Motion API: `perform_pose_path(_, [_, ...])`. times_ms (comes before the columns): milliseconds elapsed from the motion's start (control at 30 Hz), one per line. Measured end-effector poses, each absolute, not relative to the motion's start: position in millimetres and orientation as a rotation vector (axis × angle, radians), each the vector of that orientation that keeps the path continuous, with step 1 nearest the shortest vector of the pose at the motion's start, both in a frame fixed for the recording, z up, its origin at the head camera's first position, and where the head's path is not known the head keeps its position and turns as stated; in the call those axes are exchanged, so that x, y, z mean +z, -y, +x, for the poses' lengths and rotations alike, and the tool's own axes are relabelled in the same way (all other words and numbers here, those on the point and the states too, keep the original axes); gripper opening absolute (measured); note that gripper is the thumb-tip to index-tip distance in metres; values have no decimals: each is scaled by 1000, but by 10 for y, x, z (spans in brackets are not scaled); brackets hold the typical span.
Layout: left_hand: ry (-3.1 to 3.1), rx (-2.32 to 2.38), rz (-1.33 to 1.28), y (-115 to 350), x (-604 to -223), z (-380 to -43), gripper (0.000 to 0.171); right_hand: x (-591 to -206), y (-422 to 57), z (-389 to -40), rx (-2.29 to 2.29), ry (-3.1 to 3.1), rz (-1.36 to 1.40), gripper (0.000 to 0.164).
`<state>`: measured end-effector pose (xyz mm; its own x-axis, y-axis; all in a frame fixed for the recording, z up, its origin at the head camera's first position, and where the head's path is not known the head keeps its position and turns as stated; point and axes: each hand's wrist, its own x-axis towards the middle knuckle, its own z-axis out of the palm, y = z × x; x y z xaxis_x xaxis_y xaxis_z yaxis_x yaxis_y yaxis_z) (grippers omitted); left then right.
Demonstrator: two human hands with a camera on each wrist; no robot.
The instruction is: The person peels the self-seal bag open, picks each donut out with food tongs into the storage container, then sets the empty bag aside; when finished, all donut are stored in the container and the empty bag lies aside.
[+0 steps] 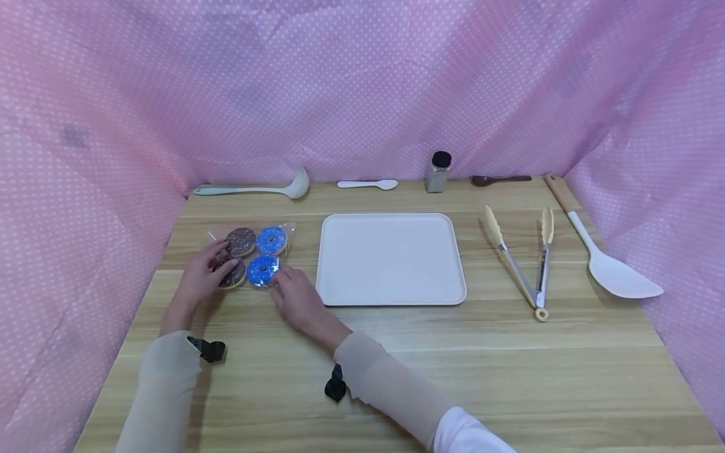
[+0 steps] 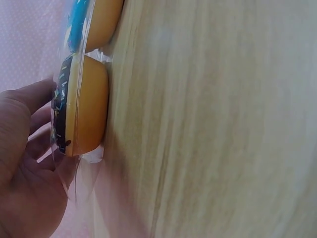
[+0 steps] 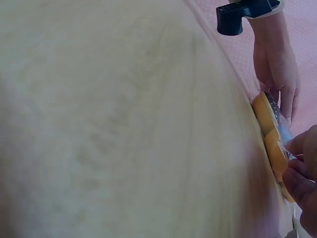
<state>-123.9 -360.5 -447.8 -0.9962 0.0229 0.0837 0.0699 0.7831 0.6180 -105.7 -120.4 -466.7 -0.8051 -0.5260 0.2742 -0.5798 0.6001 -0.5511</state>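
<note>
A clear plastic bag of toy donuts (image 1: pixel 263 270) lies on the left of the table, two with brown icing and two with blue, all sprinkled. My left hand (image 1: pixel 202 275) holds the bag's left side, its thumb over the lower brown donut (image 2: pixel 86 104). At the lower right corner, my right hand (image 1: pixel 297 301) pinches the plastic beside a blue donut. In the right wrist view the fingertips (image 3: pixel 297 144) meet the clear film, and the left hand (image 3: pixel 280 69) shows at the far end. The donuts' tan undersides rest on or close to the table.
Right of the bag lies a white tray (image 1: pixel 391 261). Tongs (image 1: pixel 527 270) lie spread farther right, beside a white turner (image 1: pixel 617 274) with a wooden handle. Along the back are a ladle (image 1: pixel 294 187), a white spoon (image 1: pixel 368 184), a black-capped shaker (image 1: pixel 437 176) and a dark spoon (image 1: pixel 498 180).
</note>
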Motion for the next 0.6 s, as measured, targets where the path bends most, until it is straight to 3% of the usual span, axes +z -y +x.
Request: perform_pose_path(600, [2964, -1050, 41, 3605, -4475, -1223, 59, -4688, 1071, -1149, 1590, 2651, 541, 8])
